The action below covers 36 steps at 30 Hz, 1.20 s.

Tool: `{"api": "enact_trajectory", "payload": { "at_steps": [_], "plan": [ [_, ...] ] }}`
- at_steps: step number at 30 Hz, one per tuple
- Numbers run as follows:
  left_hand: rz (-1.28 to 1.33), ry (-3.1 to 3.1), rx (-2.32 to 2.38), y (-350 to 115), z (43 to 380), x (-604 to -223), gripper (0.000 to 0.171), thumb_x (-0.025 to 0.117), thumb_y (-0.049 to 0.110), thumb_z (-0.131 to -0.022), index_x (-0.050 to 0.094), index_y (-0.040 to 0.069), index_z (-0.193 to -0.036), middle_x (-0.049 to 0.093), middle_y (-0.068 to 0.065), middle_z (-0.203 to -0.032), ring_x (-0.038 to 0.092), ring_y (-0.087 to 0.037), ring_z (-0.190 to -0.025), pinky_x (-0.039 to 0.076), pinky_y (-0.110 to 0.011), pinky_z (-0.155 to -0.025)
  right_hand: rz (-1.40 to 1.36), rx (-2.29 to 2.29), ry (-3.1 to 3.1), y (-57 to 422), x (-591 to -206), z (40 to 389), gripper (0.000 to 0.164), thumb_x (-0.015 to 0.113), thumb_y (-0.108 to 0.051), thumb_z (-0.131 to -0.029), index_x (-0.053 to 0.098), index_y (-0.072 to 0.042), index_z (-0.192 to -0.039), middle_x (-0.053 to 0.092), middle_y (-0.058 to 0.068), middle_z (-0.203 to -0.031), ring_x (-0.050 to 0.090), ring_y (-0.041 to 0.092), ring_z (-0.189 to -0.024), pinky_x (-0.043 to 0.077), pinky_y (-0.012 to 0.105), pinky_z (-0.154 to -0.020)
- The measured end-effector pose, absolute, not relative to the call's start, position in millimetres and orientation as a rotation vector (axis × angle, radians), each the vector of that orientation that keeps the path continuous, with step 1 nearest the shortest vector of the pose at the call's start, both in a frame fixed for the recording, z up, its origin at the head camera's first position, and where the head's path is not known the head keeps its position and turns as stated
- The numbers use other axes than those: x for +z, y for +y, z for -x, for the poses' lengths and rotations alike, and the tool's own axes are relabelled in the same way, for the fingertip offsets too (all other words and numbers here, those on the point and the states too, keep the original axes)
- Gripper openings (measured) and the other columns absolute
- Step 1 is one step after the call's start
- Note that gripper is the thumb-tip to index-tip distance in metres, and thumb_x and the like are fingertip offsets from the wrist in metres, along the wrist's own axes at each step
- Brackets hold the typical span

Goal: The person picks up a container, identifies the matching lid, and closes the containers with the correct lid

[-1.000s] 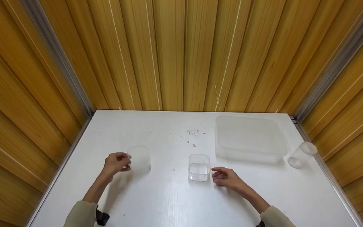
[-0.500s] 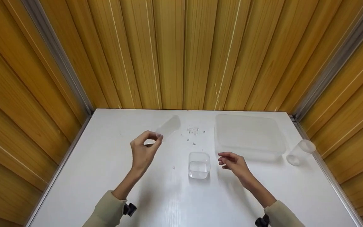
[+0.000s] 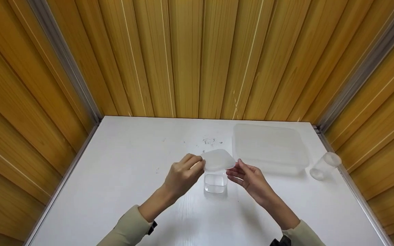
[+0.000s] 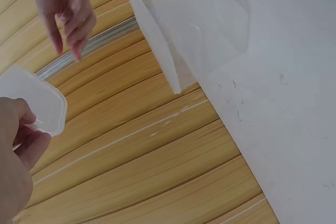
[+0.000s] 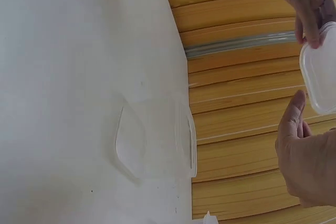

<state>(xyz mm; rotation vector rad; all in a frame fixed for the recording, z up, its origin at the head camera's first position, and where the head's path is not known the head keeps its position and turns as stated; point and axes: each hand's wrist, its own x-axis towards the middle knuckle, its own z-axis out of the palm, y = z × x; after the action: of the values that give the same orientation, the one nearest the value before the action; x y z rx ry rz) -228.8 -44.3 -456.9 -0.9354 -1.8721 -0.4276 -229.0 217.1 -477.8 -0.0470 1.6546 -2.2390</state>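
Observation:
My left hand (image 3: 185,172) pinches the left edge of a translucent square lid (image 3: 218,160) with thumb and fingers. The lid is tilted in the air above and behind a small clear plastic container (image 3: 215,188), hiding part of its far rim in the head view. At the lid's right edge is my right hand (image 3: 253,181), fingers relaxed. A narrow gap shows between its fingertip and the lid (image 5: 321,69) in the right wrist view. The left wrist view also has the right hand (image 4: 65,9) apart from the lid (image 4: 44,103).
A large translucent rectangular box (image 3: 270,145) stands at the back right of the white table (image 3: 132,143). Beside it, a clear cylindrical container (image 3: 325,166) lies tilted near the right edge. Wood-patterned walls (image 3: 197,61) surround the back and sides.
My left hand has carried the lid from the left side of the table rightward to above the small container, turning it flatter. My right hand has shifted up toward the lid's right edge.

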Motion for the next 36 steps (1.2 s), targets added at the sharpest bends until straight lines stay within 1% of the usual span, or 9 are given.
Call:
{"api": "enact_trajectory", "payload": {
  "at_steps": [4, 7, 11, 14, 18, 22, 27, 31, 36],
  "plan": [
    [1.006, -1.868, -0.294, -43, 229, -465, 0.022, 0.086, -0.004, -0.075, 0.074, 0.004, -0.090, 0.071, -0.003, -0.090, 0.067, -0.014, -0.081, 0.056, -0.016, -0.053, 0.051, -2.253, 1.641, 216, -472, 227, 0.022, 0.054, -0.019, -0.107, 0.074, -0.010, -0.110, 0.075, 0.000, -0.104, 0.071, 0.011, -0.094, 0.060, 0.028, -0.091],
    [1.044, -1.840, -0.190, -44, 232, -469, 0.011, 0.072, -0.006, -0.088, 0.075, 0.004, -0.091, 0.069, -0.003, -0.091, 0.066, -0.014, -0.082, 0.056, -0.015, -0.054, 0.070, -2.251, 1.654, 216, -471, 228, 0.020, 0.058, -0.014, -0.104, 0.075, -0.010, -0.114, 0.076, -0.003, -0.108, 0.070, 0.010, -0.096, 0.059, 0.027, -0.091],
    [1.066, -1.802, -0.125, -46, 234, -472, 0.022, 0.056, -0.004, -0.100, 0.075, 0.004, -0.092, 0.069, -0.003, -0.093, 0.066, -0.013, -0.084, 0.057, -0.015, -0.059, 0.057, -2.243, 1.665, 216, -473, 228, 0.018, 0.064, -0.009, -0.100, 0.076, -0.010, -0.115, 0.076, -0.004, -0.109, 0.071, 0.010, -0.099, 0.059, 0.027, -0.093],
    [1.053, -1.847, -0.240, -46, 235, -473, 0.011, 0.071, -0.005, -0.090, 0.074, 0.005, -0.091, 0.070, -0.004, -0.093, 0.067, -0.014, -0.085, 0.058, -0.016, -0.061, 0.025, -2.236, 1.683, 214, -475, 228, 0.020, 0.067, -0.007, -0.098, 0.075, -0.009, -0.116, 0.076, -0.003, -0.108, 0.072, 0.011, -0.099, 0.059, 0.028, -0.092],
    [0.957, -1.997, -0.512, -43, 234, -470, 0.019, 0.084, -0.002, -0.079, 0.076, 0.007, -0.093, 0.071, -0.005, -0.098, 0.070, -0.016, -0.089, 0.061, -0.019, -0.068, -0.002, -2.247, 1.709, 214, -475, 228, 0.023, 0.068, -0.005, -0.097, 0.073, -0.007, -0.119, 0.077, -0.003, -0.105, 0.073, 0.012, -0.097, 0.060, 0.029, -0.091],
    [0.792, -2.265, -1.128, -40, 234, -462, 0.018, 0.076, -0.004, -0.087, 0.077, 0.003, -0.104, 0.071, -0.010, -0.104, 0.072, -0.021, -0.089, 0.061, -0.021, -0.073, -0.032, -2.315, 1.697, 214, -475, 230, 0.023, 0.067, -0.001, -0.096, 0.074, -0.008, -0.117, 0.077, -0.003, -0.102, 0.073, 0.011, -0.096, 0.060, 0.028, -0.090],
    [0.367, -2.329, -2.097, -39, 242, -459, 0.023, 0.067, 0.004, -0.095, 0.071, -0.004, -0.115, 0.072, -0.017, -0.102, 0.073, -0.019, -0.080, 0.063, -0.028, -0.074, -0.110, -2.400, 1.692, 214, -480, 234, 0.025, 0.065, 0.003, -0.096, 0.075, -0.008, -0.116, 0.078, -0.001, -0.099, 0.073, 0.011, -0.095, 0.061, 0.028, -0.089],
    [0.220, -2.363, -2.318, -37, 253, -474, 0.030, 0.068, 0.004, -0.094, 0.066, -0.005, -0.122, 0.071, -0.011, -0.100, 0.072, -0.012, -0.084, 0.063, -0.031, -0.084, -0.148, -2.389, 1.767, 213, -492, 237, 0.030, 0.066, 0.004, -0.095, 0.069, 0.001, -0.125, 0.077, -0.001, -0.096, 0.073, 0.011, -0.091, 0.062, 0.029, -0.087],
    [0.123, -2.382, -2.385, -33, 260, -493, 0.032, 0.067, -0.001, -0.093, 0.062, -0.007, -0.124, 0.070, -0.009, -0.098, 0.070, -0.011, -0.085, 0.062, -0.033, -0.088, -0.118, -2.315, 1.918, 212, -509, 241, 0.045, 0.068, 0.004, -0.093, 0.057, 0.009, -0.137, 0.073, -0.001, -0.095, 0.072, 0.011, -0.084, 0.063, 0.030, -0.084]
  ]
}}
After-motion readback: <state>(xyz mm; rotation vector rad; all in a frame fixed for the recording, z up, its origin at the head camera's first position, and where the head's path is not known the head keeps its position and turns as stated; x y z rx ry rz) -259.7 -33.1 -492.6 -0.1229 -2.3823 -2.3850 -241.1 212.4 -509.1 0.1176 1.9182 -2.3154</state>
